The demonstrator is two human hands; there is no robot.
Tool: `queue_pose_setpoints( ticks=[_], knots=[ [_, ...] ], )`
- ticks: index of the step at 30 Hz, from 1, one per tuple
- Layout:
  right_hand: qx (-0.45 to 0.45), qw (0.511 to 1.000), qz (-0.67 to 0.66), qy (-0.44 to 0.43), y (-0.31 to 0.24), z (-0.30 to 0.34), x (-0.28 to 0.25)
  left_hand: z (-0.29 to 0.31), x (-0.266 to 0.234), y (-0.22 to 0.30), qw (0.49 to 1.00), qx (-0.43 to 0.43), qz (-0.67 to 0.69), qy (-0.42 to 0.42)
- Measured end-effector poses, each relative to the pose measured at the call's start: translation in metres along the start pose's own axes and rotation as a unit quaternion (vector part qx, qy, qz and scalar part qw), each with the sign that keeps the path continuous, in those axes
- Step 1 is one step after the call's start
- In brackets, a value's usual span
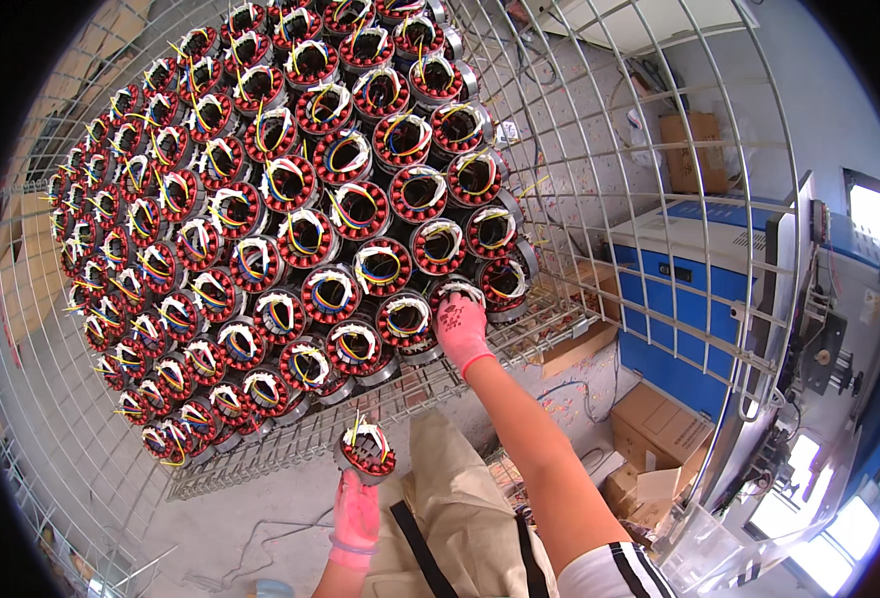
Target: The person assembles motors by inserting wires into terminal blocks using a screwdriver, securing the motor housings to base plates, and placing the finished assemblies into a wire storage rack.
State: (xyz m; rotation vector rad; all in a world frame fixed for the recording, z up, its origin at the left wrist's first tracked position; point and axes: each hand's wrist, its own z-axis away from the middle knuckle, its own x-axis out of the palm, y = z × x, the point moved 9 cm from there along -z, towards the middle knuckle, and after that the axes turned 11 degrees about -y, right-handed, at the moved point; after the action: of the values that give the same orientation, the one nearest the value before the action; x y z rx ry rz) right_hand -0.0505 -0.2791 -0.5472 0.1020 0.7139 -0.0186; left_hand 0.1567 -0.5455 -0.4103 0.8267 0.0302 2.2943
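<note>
My left hand (356, 513), in a pink glove, holds up a motor stator (368, 460) with red windings, a grey metal rim and loose white, yellow and red wires. It is in front of the wire basket, close to my body. My right hand (462, 332), also gloved in pink, reaches to the near right corner of the stack. Its fingers close on another stator (457, 290), mostly hidden by the glove. Around it stand more stators of the same kind, such as one (438, 245) just behind and one (404, 317) to its left.
The wire mesh basket (400, 407) holds many stators in stacked rows, with tall mesh sides to left and right. A blue and white machine cabinet (674, 299) stands beyond its right side. Cardboard boxes (659, 429) sit on the floor at the right.
</note>
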Motion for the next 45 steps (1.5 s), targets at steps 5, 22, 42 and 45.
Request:
queue_pose_setpoints(
  ticks=[5,22,42,45],
  knots=[
    [-0.028,0.981,-0.174,0.084,0.009,0.012,-0.030,-0.001,0.010,0.005,1.000,0.018,0.003,-0.016],
    [0.074,0.952,-0.275,0.110,0.022,0.005,-0.029,-0.007,0.006,-0.005,1.000,0.002,-0.015,-0.012],
    [-0.145,0.546,-0.794,-0.224,-0.024,0.211,-0.072,-0.035,0.160,0.015,0.770,0.162,-0.599,-0.151],
    [-0.187,0.708,-0.665,-0.150,0.001,0.193,-0.074,-0.023,0.185,0.025,0.587,0.208,-0.775,-0.108]
  ],
)
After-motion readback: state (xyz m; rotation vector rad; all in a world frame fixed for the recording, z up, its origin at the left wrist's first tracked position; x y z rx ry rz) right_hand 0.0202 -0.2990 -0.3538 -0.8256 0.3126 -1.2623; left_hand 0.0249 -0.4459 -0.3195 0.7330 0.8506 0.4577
